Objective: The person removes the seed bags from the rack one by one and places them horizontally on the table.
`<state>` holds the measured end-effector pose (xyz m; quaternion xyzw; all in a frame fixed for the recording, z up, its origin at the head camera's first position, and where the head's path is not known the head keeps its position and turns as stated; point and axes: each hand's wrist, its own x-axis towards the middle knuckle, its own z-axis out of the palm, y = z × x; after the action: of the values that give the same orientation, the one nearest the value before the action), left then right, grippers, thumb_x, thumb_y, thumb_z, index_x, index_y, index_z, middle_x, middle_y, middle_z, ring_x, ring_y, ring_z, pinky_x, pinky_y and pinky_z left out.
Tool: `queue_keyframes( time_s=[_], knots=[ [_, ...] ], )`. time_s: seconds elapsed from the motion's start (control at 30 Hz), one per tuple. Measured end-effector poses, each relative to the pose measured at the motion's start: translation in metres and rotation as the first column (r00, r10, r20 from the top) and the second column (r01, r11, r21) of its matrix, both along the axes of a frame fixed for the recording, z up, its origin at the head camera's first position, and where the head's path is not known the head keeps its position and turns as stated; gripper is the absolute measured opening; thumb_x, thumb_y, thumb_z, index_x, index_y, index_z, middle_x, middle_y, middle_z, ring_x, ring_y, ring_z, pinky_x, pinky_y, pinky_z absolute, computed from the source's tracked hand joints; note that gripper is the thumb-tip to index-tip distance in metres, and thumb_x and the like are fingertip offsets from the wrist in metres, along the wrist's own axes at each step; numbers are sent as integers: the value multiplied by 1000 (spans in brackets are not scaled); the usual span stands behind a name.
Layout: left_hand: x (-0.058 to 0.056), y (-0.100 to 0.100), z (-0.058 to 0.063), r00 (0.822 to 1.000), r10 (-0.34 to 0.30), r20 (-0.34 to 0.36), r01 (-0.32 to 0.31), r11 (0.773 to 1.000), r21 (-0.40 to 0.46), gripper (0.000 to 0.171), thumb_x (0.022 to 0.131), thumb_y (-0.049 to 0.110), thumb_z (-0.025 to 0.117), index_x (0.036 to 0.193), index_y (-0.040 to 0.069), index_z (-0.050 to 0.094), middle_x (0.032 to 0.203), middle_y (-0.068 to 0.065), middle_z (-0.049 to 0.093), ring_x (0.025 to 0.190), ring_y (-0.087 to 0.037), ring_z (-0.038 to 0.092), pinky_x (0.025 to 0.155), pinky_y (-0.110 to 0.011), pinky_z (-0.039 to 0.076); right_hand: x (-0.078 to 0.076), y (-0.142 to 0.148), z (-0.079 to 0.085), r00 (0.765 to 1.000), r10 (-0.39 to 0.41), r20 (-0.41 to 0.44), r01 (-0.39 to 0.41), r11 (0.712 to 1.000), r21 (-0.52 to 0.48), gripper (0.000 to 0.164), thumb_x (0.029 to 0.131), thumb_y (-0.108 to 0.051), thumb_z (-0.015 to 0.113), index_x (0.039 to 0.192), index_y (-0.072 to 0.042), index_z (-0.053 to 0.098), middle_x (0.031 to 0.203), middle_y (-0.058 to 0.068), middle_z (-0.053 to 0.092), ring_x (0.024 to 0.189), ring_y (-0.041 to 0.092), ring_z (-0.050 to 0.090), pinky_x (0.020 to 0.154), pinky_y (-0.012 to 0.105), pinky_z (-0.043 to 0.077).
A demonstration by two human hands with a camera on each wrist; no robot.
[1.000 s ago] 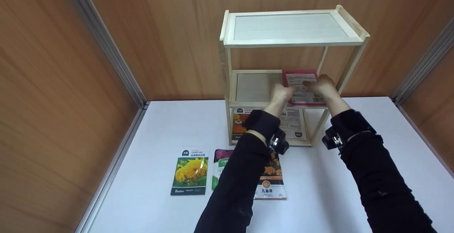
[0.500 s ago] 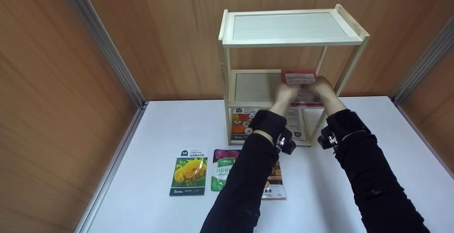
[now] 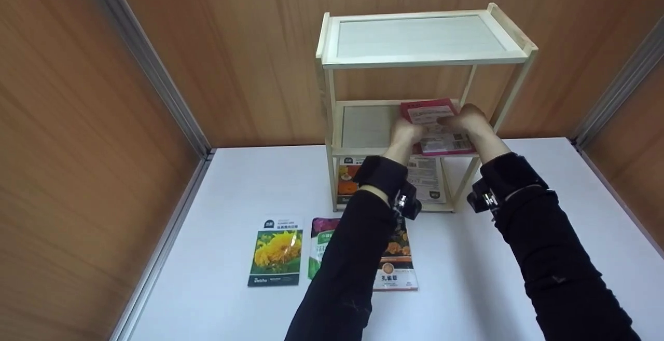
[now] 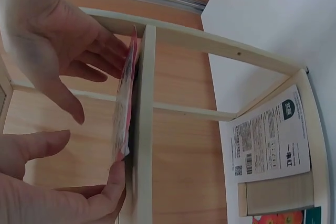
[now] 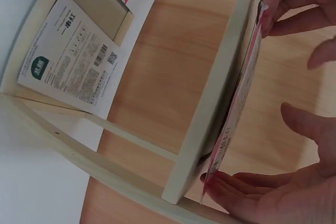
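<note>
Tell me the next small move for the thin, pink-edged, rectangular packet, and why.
Probably turn the packet slightly clockwise, seen from above: its far edge slants against the pale wooden middle shelf, and the bare left hand and right hand flank it.

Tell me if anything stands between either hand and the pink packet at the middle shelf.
Nothing visible does: the left hand and the right hand both touch edges of the pink packet.

We see packet (image 3: pixel 433 115) pink-red and white, shelf (image 3: pixel 420 39) pale cream, table (image 3: pixel 233 190) white, wall (image 3: pixel 233 55) brown and wood-grained, sleeves (image 3: pixel 560 258) black, flower pouch (image 3: pixel 276 253) yellow, green and white.
</note>
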<state>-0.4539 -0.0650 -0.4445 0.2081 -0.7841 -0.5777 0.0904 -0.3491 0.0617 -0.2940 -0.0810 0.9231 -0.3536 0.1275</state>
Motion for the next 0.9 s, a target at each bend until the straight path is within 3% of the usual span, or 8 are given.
queue_keyframes(
  time_s=[0.07,0.17,0.27,0.33,0.47,0.63,0.77,0.9],
  knots=[
    [11,-6,10,999,2,46,2,996,-87,46,61,10,76,102,11,55,85,1,60,74,-12,53,65,-22,45,0,0,4,999,3,37,-3,1000,-14,67,83,-25,53,126,19,26,124,32,35,111,39,37,96,45,31],
    [70,-9,63,991,15,132,8,986,-167,39,63,8,74,98,7,58,80,-2,63,67,-14,58,60,-22,48,1,1,8,999,3,49,-3,1000,-10,69,83,-23,54,127,19,23,125,32,33,113,40,36,96,45,31],
    [133,-9,117,986,21,165,3,990,-143,23,69,1,68,90,1,60,74,-8,63,56,-16,60,49,-21,49,3,1,10,999,-26,18,27,1000,-6,60,80,-19,58,120,19,32,111,27,44,100,34,45,88,41,40],
    [157,-11,138,988,23,151,-1,990,-138,22,71,1,67,92,-1,61,77,-9,64,58,-17,61,49,-21,49,4,3,11,999,-41,-15,41,999,11,58,79,-17,61,116,19,36,105,24,45,95,31,45,85,40,40],
    [166,-19,146,991,15,134,7,986,-166,24,71,4,70,93,-2,63,83,-8,65,67,-16,61,56,-20,49,4,7,13,995,-60,-80,62,998,20,47,73,-14,67,102,18,47,89,16,50,81,24,48,73,31,44],
    [171,-30,157,992,-13,128,32,989,-147,31,67,3,75,95,-1,63,87,-7,64,76,-14,60,65,-18,47,6,13,19,999,-51,-9,49,985,-164,39,72,-3,68,102,16,53,69,4,54,57,7,53,53,18,47],
    [179,-41,164,996,-61,69,59,998,25,37,67,-4,73,99,-4,55,90,-11,61,76,-17,58,64,-20,48,10,15,23,998,-1,65,20,957,-290,47,77,-5,65,115,17,46,81,9,56,60,5,56,56,17,48],
    [191,-49,165,992,-126,-6,124,965,229,38,70,-10,68,105,-9,52,95,-17,59,75,-20,58,65,-23,49,16,18,25,994,26,108,20,913,-408,54,80,-8,64,123,15,40,99,16,50,67,5,56,62,16,48]
  ],
)
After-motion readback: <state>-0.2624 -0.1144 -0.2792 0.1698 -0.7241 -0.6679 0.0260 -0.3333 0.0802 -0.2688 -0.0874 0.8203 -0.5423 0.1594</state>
